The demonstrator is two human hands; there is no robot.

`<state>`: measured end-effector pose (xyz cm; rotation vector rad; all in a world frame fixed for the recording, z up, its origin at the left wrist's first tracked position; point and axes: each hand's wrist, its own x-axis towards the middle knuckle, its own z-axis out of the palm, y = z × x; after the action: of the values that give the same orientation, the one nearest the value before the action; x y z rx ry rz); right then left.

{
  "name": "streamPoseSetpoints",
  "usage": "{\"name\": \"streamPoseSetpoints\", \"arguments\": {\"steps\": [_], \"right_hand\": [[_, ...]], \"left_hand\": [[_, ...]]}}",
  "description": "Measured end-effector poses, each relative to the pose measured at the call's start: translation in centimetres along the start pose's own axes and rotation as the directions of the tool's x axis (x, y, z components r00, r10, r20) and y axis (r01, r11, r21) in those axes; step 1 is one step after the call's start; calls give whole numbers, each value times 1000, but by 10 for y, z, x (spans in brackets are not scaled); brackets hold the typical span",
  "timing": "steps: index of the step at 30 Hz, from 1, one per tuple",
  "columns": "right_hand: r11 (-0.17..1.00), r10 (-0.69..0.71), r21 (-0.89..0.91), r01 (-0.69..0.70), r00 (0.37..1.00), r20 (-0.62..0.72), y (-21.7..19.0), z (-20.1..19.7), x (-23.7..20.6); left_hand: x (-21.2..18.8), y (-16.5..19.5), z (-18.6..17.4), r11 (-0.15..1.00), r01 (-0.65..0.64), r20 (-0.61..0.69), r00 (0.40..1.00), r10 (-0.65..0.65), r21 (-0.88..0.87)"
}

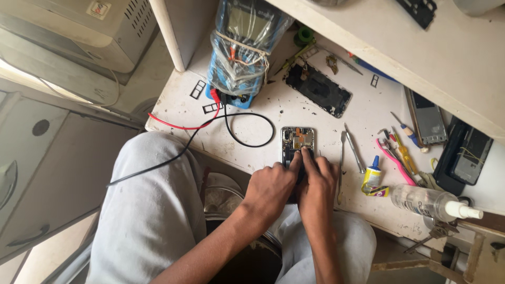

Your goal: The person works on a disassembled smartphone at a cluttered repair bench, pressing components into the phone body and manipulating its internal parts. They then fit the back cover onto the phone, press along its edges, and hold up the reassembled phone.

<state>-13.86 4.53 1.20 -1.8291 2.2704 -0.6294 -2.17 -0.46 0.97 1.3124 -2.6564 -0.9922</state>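
We press the fingertips of both the left hand [271, 186] and the right hand [318, 181], unclenched and gripping nothing, onto the near end of the opened phone [298, 143], whose long axis runs directly away from us across the workbench [368, 113].

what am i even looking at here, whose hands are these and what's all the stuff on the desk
This is one picture from a camera worn on a person's head, looking down at their own lap and hands. The left hand and right hand press on an opened phone lying on a stained white table; neither grips it. Behind it stands a plastic-wrapped meter with red and black leads. Another opened phone lies beyond. To the right lie tweezers, a small glue bottle, screwdrivers and a clear spray bottle.
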Motion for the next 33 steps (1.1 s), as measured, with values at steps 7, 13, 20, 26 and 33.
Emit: {"name": "streamPoseSetpoints", "arguments": {"steps": [7,13,20,26,33], "right_hand": [[998,-62,8,63,996,-67,5,3,-4],[982,24,187,-9,996,-80,18,2,-4],[997,-7,72,13,997,-75,15,5,-5],[997,-72,9,73,993,-94,8,6,-5],[999,-49,6,49,997,-60,0,2,-5]], "left_hand": [[0,0,1,1000,-14,-51,999,15,16],[-1,1,-4,999,8,-15,1000,-8,-47],[-1,1,-3,999,6,-30,1000,-7,-38],[-2,2,-5,1000,7,-26,1000,-7,-18],[-3,3,-6,1000,9,-4,1000,-9,-24]]}}
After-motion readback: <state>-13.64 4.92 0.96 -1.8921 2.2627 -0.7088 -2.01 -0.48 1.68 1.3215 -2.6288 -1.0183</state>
